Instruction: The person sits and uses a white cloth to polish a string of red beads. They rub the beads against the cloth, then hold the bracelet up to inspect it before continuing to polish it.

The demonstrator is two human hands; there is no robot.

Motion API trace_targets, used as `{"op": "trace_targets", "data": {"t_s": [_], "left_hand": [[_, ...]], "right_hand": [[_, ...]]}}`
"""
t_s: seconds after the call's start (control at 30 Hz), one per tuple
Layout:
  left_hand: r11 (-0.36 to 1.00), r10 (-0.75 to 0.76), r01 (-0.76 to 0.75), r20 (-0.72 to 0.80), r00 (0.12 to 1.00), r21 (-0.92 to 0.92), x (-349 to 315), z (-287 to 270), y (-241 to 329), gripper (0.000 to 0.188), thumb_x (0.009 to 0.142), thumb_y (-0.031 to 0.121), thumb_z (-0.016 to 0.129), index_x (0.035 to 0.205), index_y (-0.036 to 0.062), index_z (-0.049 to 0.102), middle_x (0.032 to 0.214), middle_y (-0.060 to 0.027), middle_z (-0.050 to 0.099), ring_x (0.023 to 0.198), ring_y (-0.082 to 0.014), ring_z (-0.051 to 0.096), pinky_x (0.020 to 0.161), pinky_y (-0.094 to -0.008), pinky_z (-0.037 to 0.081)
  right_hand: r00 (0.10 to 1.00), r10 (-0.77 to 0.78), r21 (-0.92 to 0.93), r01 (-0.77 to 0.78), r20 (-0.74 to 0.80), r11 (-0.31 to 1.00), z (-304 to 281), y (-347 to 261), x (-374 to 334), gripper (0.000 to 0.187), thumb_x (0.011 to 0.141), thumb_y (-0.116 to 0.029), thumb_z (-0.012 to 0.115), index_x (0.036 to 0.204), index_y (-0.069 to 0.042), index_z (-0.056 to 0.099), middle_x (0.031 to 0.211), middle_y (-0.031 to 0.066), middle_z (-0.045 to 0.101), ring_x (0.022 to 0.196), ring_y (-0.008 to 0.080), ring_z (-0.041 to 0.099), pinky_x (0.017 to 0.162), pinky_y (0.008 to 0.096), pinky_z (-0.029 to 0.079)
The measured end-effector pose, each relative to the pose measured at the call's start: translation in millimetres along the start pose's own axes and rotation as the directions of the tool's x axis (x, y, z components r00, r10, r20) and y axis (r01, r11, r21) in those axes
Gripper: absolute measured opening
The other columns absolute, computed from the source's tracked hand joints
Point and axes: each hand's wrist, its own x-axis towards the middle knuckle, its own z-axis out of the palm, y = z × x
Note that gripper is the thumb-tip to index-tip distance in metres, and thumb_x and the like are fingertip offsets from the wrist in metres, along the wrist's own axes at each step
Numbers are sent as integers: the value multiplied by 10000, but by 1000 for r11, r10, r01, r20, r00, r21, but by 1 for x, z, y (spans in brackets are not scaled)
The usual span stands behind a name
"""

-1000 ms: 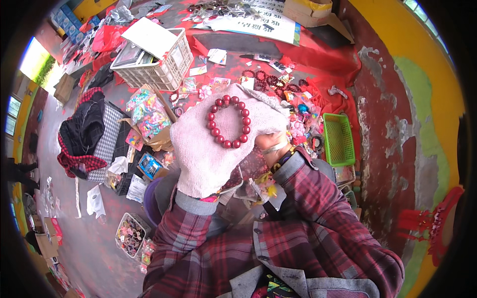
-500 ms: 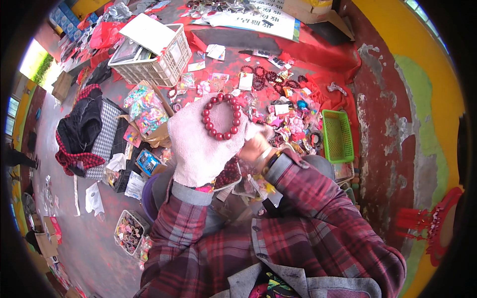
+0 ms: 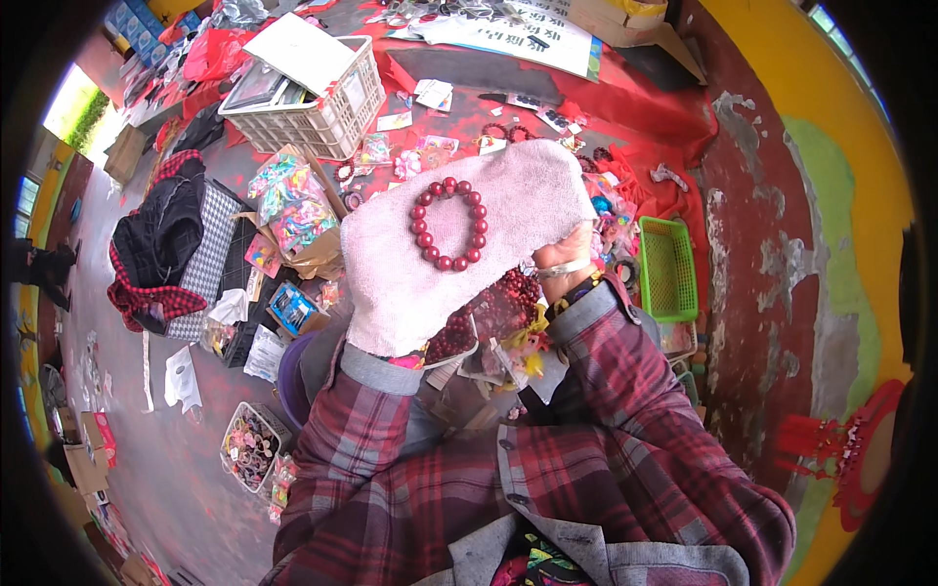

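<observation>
grey, red-mottled floor (image 3: 186,488) surrounds you. your right hand (image 3: 566,258) grasps pale-pink towelling cloth (image 3: 532,195); leftward lies the round, dark-red bead bracelet (image 3: 479,226), nearer your covered left hand, its grip hidden.

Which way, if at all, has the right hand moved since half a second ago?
Yes: to the right. The right hand is now closer to the green basket.

"Lettering, item one?"
"Sign (image 3: 508,41), white, upper edge of view. Large black characters, set in rows."
"Item two?"
"Sheet (image 3: 264,359), white, left of centre. Fine print, too small to read."
"Item three?"
"Packet (image 3: 292,311), blue, just above the sheet. Markings, likewise too small to read. Entry complete at three."
</observation>
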Motion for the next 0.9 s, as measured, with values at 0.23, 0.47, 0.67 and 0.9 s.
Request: {"op": "trace_targets", "data": {"t_s": [0.23,0.47,0.67,0.9], "left_hand": [[979,-58,74,-88,994,189,-1,24,8,242,665,69,666,870,-31,585,720,-135,598,661,-213,600,613,-302,460],[672,-324,203,-36,946,-712,-22,33,-61,265,863,251,486,995,26,527,905,-104,557,852,-179,552,748,-334,433],[465,-429,169,-55,901,-869,-36,39,-79,512,943,475,316,1272,93,400,1187,-42,471,1087,-135,458,930,-277,371],[243,-593,301,105,799,-922,-32,57,-97,319,926,363,355,1065,107,486,979,-15,527,908,-127,516,814,-290,417]], "right_hand": [[897,346,-702,-433,-275,565,61,29,-6,258,908,-292,469,960,-42,509,933,122,578,871,176,572,724,309,472],[920,99,-925,380,379,3,11,57,-14,458,897,-181,431,1306,9,354,1314,199,391,1261,295,337,1071,332,235],[974,134,-892,109,185,439,6,83,-24,458,934,-232,406,1321,4,344,1353,179,361,1280,250,318,1069,315,232],[962,9,-955,271,274,121,-21,56,0,426,920,-197,446,1297,-11,372,1283,165,418,1232,220,357,1041,288,259]]}}
